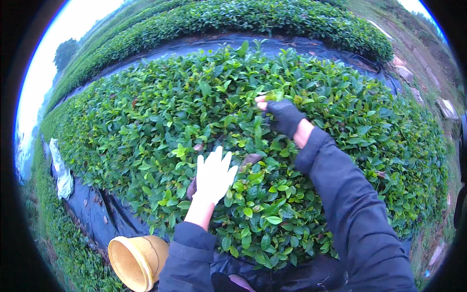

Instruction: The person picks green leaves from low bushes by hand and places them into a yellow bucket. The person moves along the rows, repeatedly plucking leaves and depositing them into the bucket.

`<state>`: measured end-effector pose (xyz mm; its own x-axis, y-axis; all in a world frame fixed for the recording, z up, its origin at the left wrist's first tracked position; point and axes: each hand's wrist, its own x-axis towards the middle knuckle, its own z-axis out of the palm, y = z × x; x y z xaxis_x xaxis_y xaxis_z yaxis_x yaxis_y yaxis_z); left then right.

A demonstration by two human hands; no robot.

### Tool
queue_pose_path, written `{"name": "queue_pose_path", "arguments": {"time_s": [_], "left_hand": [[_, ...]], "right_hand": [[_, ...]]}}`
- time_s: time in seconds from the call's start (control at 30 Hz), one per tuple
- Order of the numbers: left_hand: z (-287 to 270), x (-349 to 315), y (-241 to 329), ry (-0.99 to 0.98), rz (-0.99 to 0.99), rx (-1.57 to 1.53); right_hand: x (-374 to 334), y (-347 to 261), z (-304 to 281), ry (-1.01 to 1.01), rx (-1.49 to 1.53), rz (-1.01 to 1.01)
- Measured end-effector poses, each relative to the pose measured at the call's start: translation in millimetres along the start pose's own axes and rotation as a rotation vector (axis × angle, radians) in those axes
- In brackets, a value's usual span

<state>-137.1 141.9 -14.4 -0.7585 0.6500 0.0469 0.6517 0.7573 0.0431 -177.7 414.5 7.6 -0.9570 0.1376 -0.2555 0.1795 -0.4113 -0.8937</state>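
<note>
My left hand (pixel 214 176), in a white glove, rests on the top of a clipped tea bush (pixel 160 112) with its fingers stretched out and nothing seen in them. Further off and to the right, my right hand (pixel 282 113) wears a dark glove that leaves the fingertips bare. Its thumb and finger are pinched together over light green tea leaves (pixel 276 95) just above the bush. Glossy leaves and paler young shoots surround both hands. A few brownish-purple leaves (pixel 252 159) lie beside my left hand.
A yellow bucket (pixel 154 250) lies tipped at the lower left, its mouth facing left. Black plastic sheeting (pixel 194 45) covers the ground between the rows. Another tea row (pixel 292 19) runs behind. A pale plastic bag (pixel 62 170) lies far left; stones (pixel 404 73) line the right slope.
</note>
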Motion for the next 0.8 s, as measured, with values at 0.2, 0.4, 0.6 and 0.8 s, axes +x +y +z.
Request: {"name": "queue_pose_path", "arguments": {"time_s": [0.2, 0.4, 0.6, 0.8], "left_hand": [[7.6, 4.0, 6.9, 0.010, -0.025, 0.007], [3.8, 2.5, 8.5, -0.045, -0.060, -0.028], [7.0, -5.0, 2.1, 0.000, -0.070, -0.033], [1.9, 0.9, 5.7, 0.020, -0.014, -0.040]], "right_hand": [[43.7, 15.9, 19.9, 0.078, -1.091, -0.439], [69.4, 29.8, 71.6, 0.168, -1.307, -0.353], [47.4, 36.7, 60.8, -0.070, -0.935, -0.298], [-36.0, -9.1, 22.0, -0.255, -0.303, -0.140]]}}
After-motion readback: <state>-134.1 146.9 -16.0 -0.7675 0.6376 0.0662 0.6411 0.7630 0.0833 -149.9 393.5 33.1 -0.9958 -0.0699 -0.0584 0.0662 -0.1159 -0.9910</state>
